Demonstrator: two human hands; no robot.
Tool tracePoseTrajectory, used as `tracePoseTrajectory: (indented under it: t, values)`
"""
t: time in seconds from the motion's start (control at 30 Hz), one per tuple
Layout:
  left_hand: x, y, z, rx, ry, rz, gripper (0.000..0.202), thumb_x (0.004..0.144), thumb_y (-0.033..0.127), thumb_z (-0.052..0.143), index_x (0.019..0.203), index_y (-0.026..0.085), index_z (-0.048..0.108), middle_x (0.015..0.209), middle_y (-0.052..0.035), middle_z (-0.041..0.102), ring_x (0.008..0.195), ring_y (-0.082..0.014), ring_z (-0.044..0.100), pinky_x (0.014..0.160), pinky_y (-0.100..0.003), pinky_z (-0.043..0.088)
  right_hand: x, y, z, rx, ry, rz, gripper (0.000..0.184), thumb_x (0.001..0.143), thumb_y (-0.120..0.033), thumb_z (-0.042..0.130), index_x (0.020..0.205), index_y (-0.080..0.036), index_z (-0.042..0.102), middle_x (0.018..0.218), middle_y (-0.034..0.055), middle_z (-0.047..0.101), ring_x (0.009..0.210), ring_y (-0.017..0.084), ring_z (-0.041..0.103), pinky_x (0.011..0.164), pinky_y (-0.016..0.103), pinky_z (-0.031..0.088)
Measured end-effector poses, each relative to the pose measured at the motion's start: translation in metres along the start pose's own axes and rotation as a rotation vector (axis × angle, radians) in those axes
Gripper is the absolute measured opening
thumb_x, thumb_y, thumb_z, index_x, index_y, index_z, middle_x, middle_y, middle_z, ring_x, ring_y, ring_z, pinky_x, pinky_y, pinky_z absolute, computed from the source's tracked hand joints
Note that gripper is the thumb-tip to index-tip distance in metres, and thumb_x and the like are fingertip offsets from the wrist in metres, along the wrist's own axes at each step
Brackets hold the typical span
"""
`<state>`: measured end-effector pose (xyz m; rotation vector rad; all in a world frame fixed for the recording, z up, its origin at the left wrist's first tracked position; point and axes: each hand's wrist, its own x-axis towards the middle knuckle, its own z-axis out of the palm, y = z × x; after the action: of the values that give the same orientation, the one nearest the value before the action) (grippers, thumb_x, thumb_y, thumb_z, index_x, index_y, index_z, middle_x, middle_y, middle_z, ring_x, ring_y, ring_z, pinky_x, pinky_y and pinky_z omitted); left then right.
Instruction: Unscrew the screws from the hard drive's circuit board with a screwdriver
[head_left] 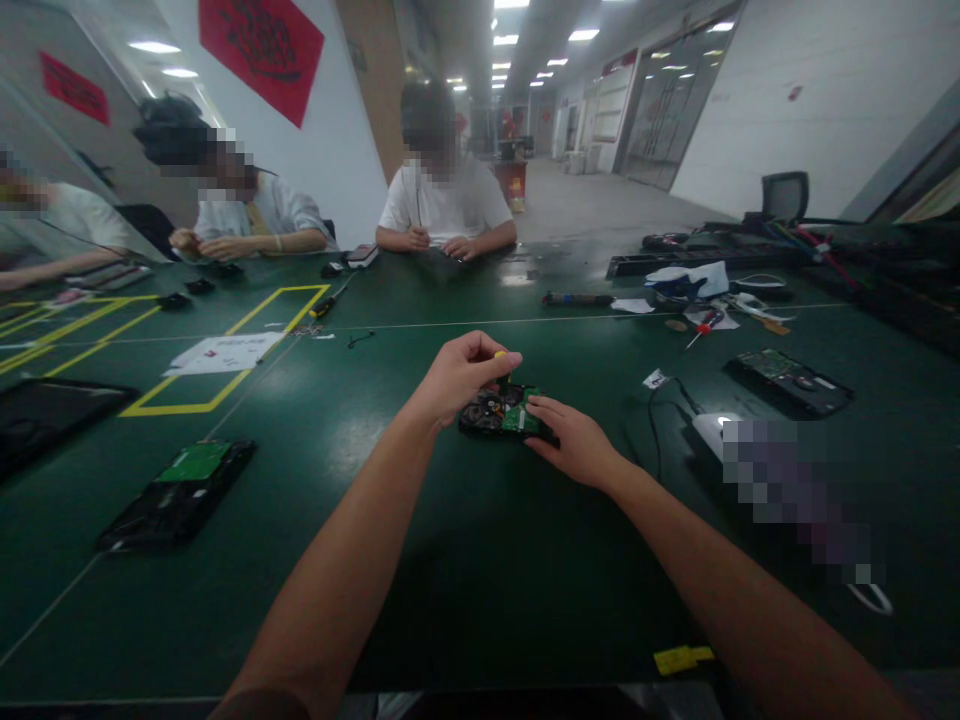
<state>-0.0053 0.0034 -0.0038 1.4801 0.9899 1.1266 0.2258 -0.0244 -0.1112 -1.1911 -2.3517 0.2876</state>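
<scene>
In the head view, a small black device (487, 418) with its inside laid bare lies on the green table in front of me. It shows a green circuit board on its right part and dark round parts with thin wires on its left. My left hand (459, 378) is closed on a screwdriver (501, 356) with a yellow top, held upright over the device; its tip is hidden. My right hand (571, 442) grips the device's right end, fingers on the board and thumb along the near edge.
Similar opened devices lie at left (191, 480) and right (787, 382). A blurred-out long object (780, 490) and a cable are right of my right arm. Tools and scraps (705, 300) lie farther back. Yellow tape (169, 408) marks the left side. Several people sit across the table.
</scene>
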Motion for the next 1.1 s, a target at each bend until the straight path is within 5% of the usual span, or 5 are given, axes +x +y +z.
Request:
tracePoseTrajectory:
  t: [0.23,0.5,0.67,1.1]
  values:
    - [0.0018,-0.0021,-0.0019,0.002,0.015,0.001,0.031,0.08,0.044,0.081,0.084,0.019,0.063,0.08,-0.0017,0.062,0.071,-0.0118,0.056,0.061,-0.025,0.047,0.0002,-0.0014,-0.0011,0.02,0.005,0.007,0.053,0.093,-0.036,0.068,0.143,-0.025,0.059,0.152,0.0101,0.057,0.138,0.033,0.055,0.114,0.058,0.048]
    - [-0.0013,0.004,-0.0005,-0.103,-0.092,-0.035,0.026,0.091,0.038,0.066,0.11,0.019,0.069,0.106,-0.009,0.072,0.096,-0.0192,0.067,0.062,-0.024,0.05,-0.0002,-0.0013,-0.0006,-0.011,-0.005,0.009,0.051,0.094,-0.036,0.067,0.143,-0.024,0.059,0.153,0.01,0.056,0.138,0.033,0.055,0.114,0.056,0.048]
    - [-0.0018,0.0058,-0.0003,-0.165,-0.11,-0.061,0.023,0.093,0.033,0.06,0.11,0.019,0.068,0.113,-0.0107,0.073,0.104,-0.0215,0.068,0.063,-0.025,0.052,-0.0005,-0.0007,-0.0001,-0.022,-0.009,0.011,0.05,0.094,-0.037,0.067,0.142,-0.024,0.059,0.153,0.0099,0.055,0.138,0.032,0.055,0.114,0.056,0.049]
    - [-0.0002,0.0006,0.0003,-0.006,-0.092,0.035,0.029,0.082,0.038,0.079,0.097,0.016,0.069,0.094,-0.005,0.068,0.079,-0.0127,0.062,0.065,-0.023,0.051,-0.0005,-0.0024,-0.0006,-0.028,-0.031,0.02,0.051,0.095,-0.038,0.065,0.142,-0.019,0.06,0.155,0.0121,0.053,0.14,0.032,0.053,0.116,0.053,0.046]
